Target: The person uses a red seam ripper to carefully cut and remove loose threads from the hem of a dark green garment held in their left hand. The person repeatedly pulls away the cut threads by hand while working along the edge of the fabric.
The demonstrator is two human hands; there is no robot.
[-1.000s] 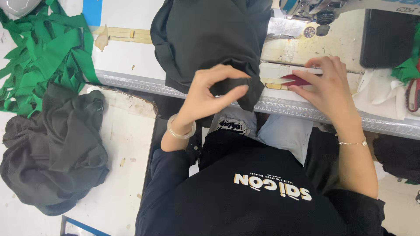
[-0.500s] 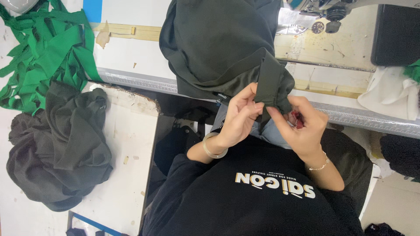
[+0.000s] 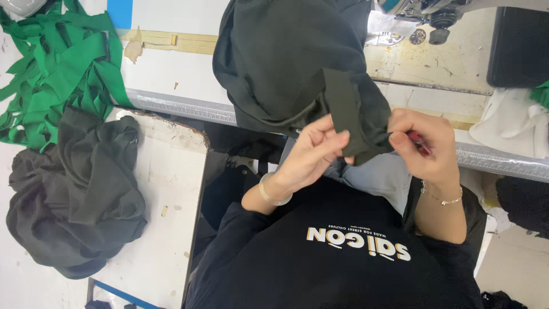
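Hands are seen from above, raised together in front of the person's chest, just below the edge of the table [image 3: 171, 106]. A dark garment [image 3: 286, 63] is draped over that edge, and a narrow strap-like band [image 3: 346, 111] of the same dark cloth hangs down from it into the space between the hands.

The left hand [image 3: 311, 151] is held with the wrist bent upward and the palm turned toward the cloth; its fingers are pressed together against the lower part of the band, with the thumb behind it, so that the fabric is pinched. A pale bangle [image 3: 271, 193] is worn on that wrist, and the forearm runs back toward the body in a black sleeve.

The right hand [image 3: 426, 146] is curled, knuckles upward, with its fingertips closed on the crumpled fabric just beside the band. A small red tool [image 3: 420, 143] is also gripped in this hand, only its tip showing past the fingers; what kind of tool it is cannot be told. A thin chain bracelet [image 3: 440, 197] is worn at the wrist, and the forearm is angled down toward the elbow.

Both hands are nearly touching, separated only by the cloth. To the left, a heap of dark garments [image 3: 74, 194] is piled on a white side table [image 3: 166, 229], with green fabric strips [image 3: 51, 68] lying above it. Part of a sewing machine [image 3: 429, 14] is seen at the top right.
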